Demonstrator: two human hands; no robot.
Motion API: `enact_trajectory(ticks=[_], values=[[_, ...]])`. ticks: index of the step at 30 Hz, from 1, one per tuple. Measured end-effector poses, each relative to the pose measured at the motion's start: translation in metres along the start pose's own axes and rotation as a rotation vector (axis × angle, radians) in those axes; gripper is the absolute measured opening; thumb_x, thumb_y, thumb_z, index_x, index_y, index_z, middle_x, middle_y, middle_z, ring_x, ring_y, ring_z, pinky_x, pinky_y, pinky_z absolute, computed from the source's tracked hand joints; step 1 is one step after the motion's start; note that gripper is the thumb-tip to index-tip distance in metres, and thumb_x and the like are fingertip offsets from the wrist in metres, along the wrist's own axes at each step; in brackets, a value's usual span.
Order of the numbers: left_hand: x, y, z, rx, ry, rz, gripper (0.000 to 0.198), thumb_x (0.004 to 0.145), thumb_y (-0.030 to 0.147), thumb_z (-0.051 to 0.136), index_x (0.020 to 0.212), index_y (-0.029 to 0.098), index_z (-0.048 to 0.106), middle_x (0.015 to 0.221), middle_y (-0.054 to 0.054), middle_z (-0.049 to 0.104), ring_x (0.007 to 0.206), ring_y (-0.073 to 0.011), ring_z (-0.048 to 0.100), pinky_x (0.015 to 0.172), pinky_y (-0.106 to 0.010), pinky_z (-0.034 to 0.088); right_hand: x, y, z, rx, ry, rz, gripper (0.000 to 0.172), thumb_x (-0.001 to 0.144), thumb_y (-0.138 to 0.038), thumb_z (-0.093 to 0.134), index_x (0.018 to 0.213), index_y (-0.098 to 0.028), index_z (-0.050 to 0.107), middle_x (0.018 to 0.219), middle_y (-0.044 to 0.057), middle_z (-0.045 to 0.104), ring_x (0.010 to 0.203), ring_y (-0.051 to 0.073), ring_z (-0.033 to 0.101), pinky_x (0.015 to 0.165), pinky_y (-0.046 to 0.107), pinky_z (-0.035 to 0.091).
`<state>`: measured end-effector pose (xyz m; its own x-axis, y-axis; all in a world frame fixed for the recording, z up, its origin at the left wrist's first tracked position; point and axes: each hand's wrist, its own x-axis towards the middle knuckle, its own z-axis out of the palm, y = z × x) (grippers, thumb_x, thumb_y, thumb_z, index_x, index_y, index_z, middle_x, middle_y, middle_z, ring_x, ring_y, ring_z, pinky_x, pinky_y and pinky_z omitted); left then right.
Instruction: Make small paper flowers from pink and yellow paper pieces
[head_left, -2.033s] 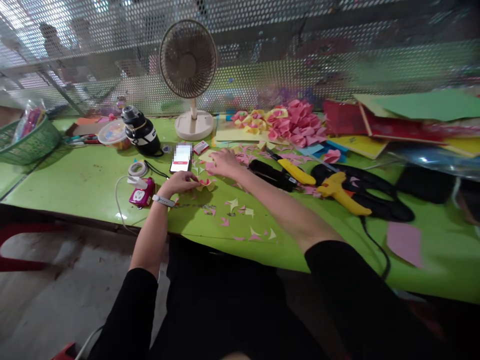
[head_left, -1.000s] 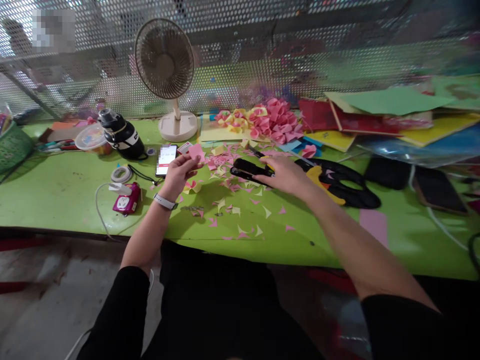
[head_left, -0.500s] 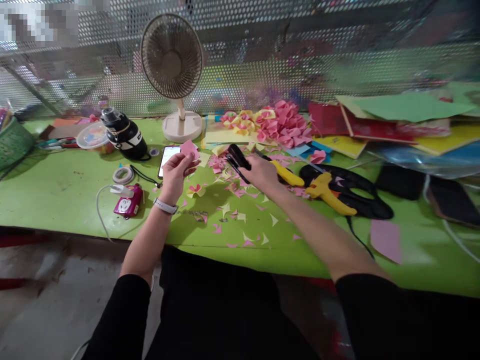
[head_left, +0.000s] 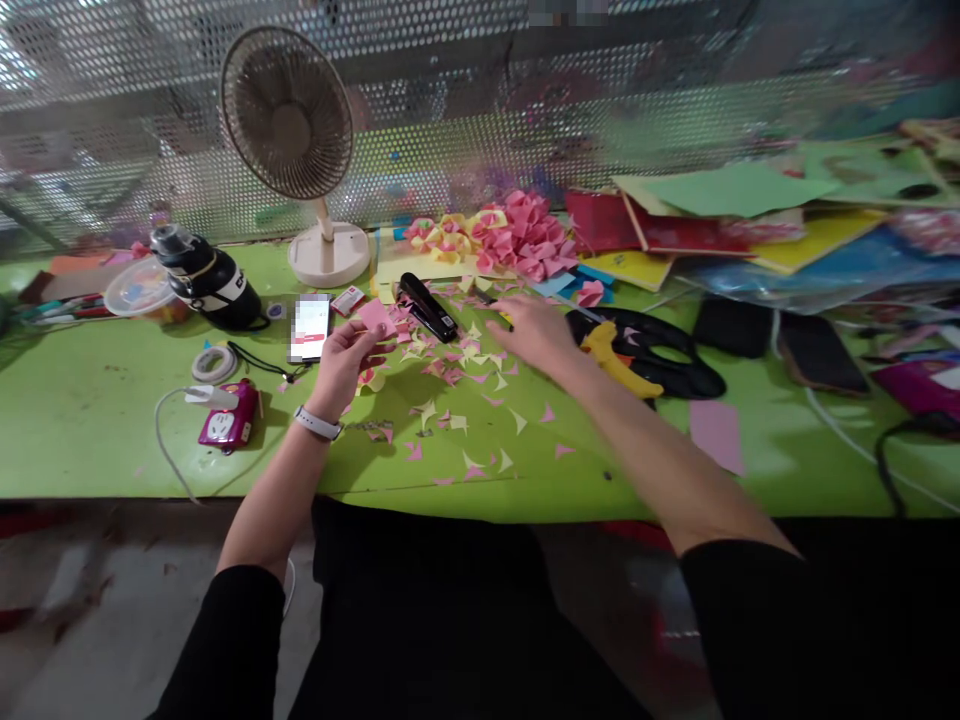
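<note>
My left hand (head_left: 343,362) is raised a little above the green table (head_left: 90,420) and pinches a small pink paper square (head_left: 373,316). A small yellow-and-pink paper flower (head_left: 370,380) lies just below it. My right hand (head_left: 534,335) rests palm down among pink and yellow paper scraps (head_left: 457,385), fingers over the yellow handle (head_left: 506,320) of a tool that is mostly hidden. A black stapler (head_left: 426,305) lies on the table to the left of that hand, apart from it.
A white desk fan (head_left: 289,130) stands at the back with a black bottle (head_left: 206,285) and a phone (head_left: 310,328) nearby. Folded pink and yellow flowers (head_left: 502,235) pile at the back. A yellow-and-black glue gun (head_left: 637,355), coloured card sheets (head_left: 735,215) and a pink power adapter (head_left: 223,425) lie around.
My right hand has put the black stapler down and moved right onto the yellow tool. My left hand still holds up the pink square. The view has shifted rightward.
</note>
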<state>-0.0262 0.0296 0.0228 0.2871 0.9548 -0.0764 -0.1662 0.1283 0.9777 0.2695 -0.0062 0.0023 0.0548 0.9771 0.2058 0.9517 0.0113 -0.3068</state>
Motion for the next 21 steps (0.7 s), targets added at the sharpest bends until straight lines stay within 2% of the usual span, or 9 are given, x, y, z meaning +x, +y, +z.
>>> enact_trajectory(ticks=[3,6,8,11,13,16,19,21], values=[[0.001,-0.002,0.001,0.004,-0.024,-0.006,0.038,0.071,0.039,0.085,0.09,0.017,0.061,0.088,-0.004,0.076,0.072,-0.0109,0.074,0.059,-0.016,0.053,-0.014,0.037,-0.021,-0.15,-0.126,0.111,0.046,0.086,-0.034,0.063,0.13,-0.02,0.066,0.121,0.016,0.068,0.103,0.035,0.064,0.077,0.044,0.052],[0.002,-0.005,0.002,0.011,-0.039,-0.014,0.038,0.07,0.038,0.085,0.09,0.016,0.061,0.086,-0.003,0.076,0.07,-0.0114,0.073,0.06,-0.018,0.054,-0.016,0.05,-0.026,-0.199,-0.192,0.156,0.045,0.078,-0.031,0.071,0.121,-0.021,0.07,0.114,0.016,0.07,0.096,0.036,0.065,0.073,0.044,0.051],[0.003,-0.007,0.002,0.012,-0.044,-0.011,0.038,0.07,0.037,0.085,0.091,0.015,0.062,0.086,-0.003,0.075,0.069,-0.0114,0.073,0.061,-0.019,0.055,-0.015,0.044,-0.023,-0.232,-0.154,0.133,0.043,0.076,-0.027,0.071,0.118,-0.022,0.07,0.112,0.015,0.071,0.1,0.036,0.064,0.077,0.045,0.051],[0.004,-0.008,0.001,0.009,-0.023,-0.012,0.036,0.07,0.035,0.085,0.09,0.015,0.063,0.085,-0.003,0.075,0.069,-0.011,0.073,0.062,-0.019,0.056,-0.015,0.022,-0.015,-0.269,-0.094,0.075,0.037,0.08,-0.028,0.068,0.115,-0.018,0.07,0.109,0.015,0.072,0.101,0.035,0.064,0.082,0.047,0.05],[0.004,-0.008,-0.001,0.015,-0.013,-0.02,0.034,0.071,0.034,0.085,0.089,0.015,0.063,0.084,-0.003,0.075,0.068,-0.0107,0.073,0.064,-0.019,0.056,-0.018,0.005,-0.011,-0.263,-0.078,0.072,0.034,0.082,-0.029,0.064,0.113,-0.015,0.069,0.104,0.016,0.072,0.095,0.033,0.066,0.078,0.045,0.05],[0.006,-0.011,-0.003,0.013,-0.033,-0.019,0.034,0.071,0.034,0.085,0.089,0.015,0.064,0.082,-0.002,0.074,0.068,-0.0111,0.073,0.064,-0.02,0.057,-0.022,-0.011,-0.008,-0.169,-0.098,0.058,0.028,0.086,-0.031,0.061,0.109,-0.019,0.071,0.1,0.012,0.074,0.085,0.028,0.067,0.071,0.039,0.05],[0.007,-0.014,-0.004,0.016,-0.055,-0.021,0.034,0.072,0.036,0.084,0.091,0.016,0.064,0.084,-0.003,0.075,0.069,-0.0118,0.074,0.065,-0.02,0.057,-0.018,-0.004,-0.01,-0.131,-0.072,0.064,0.024,0.088,-0.035,0.058,0.102,-0.022,0.072,0.099,0.01,0.075,0.084,0.027,0.067,0.068,0.037,0.05],[0.006,-0.015,-0.003,0.022,-0.066,-0.025,0.034,0.072,0.036,0.084,0.091,0.016,0.064,0.085,-0.004,0.075,0.071,-0.0123,0.074,0.065,-0.02,0.057,-0.011,0.01,-0.013,-0.226,-0.054,0.112,0.027,0.084,-0.037,0.061,0.101,-0.02,0.073,0.103,0.014,0.074,0.09,0.03,0.067,0.068,0.04,0.051]])
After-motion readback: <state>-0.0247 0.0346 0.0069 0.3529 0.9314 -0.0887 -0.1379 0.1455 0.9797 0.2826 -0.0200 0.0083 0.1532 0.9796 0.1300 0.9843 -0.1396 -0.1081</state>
